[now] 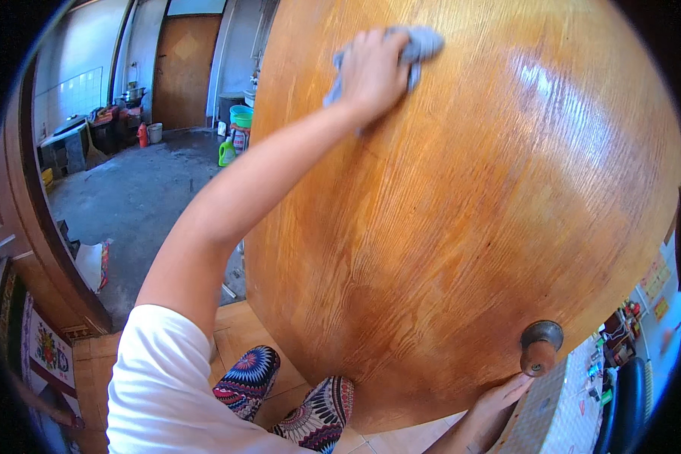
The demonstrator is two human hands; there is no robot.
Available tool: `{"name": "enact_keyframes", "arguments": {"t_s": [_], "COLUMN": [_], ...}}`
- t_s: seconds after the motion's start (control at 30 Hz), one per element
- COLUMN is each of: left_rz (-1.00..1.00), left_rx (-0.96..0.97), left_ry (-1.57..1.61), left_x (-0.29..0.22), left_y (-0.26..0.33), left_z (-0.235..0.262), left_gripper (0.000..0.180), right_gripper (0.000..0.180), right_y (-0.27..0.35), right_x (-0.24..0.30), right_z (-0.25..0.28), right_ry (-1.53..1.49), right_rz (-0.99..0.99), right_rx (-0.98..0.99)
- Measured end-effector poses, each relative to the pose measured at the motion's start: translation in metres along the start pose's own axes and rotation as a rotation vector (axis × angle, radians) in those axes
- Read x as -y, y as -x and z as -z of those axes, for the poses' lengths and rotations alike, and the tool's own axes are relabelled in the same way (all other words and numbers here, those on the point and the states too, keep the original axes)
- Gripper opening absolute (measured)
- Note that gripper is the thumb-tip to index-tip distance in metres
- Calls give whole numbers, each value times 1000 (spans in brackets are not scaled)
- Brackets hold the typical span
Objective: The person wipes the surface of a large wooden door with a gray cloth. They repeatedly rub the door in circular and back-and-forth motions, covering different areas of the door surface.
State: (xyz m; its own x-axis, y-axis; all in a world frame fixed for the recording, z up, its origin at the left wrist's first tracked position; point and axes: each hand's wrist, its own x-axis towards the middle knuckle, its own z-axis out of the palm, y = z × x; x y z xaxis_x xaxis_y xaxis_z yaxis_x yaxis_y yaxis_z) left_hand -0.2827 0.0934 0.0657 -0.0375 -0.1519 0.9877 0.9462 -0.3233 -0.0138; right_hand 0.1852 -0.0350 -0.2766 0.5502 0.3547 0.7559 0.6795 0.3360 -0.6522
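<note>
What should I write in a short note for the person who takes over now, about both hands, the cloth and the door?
Left hand: raised high, pressing a grey cloth flat against the upper part of the wooden door.
Right hand: low, fingers resting on the door's edge just below the round knob, holding nothing.
Done: cannot tell how much is wiped; a glossy patch shows on the upper right.
Left: probably the middle and lower door and around the knob.

Grey cloth (416, 47) against wooden door (461, 212).
</note>
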Motion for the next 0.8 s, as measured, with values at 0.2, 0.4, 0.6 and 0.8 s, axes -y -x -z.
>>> {"name": "enact_keyframes", "arguments": {"t_s": [0.2,0.4,0.6,0.8], "left_rz": [144,-27,-54,139], "left_rx": [18,319,323,19], "left_ry": [57,167,213,85], "left_x": [-1,-17,-21,-3], "left_y": [-25,174,143,-34], "left_z": [6,63,52,-13], "left_gripper": [25,34,34,25], "right_gripper": [66,65,63,63], "right_y": [-2,-3,-1,1], "right_x": [5,-6,7,9], "right_z": [-6,-9,-4,-12], "right_ry": [-141,-131,-113,-242], "right_rz": [-8,-9,-37,-44], "right_rx": [5,-32,-22,-21]}}
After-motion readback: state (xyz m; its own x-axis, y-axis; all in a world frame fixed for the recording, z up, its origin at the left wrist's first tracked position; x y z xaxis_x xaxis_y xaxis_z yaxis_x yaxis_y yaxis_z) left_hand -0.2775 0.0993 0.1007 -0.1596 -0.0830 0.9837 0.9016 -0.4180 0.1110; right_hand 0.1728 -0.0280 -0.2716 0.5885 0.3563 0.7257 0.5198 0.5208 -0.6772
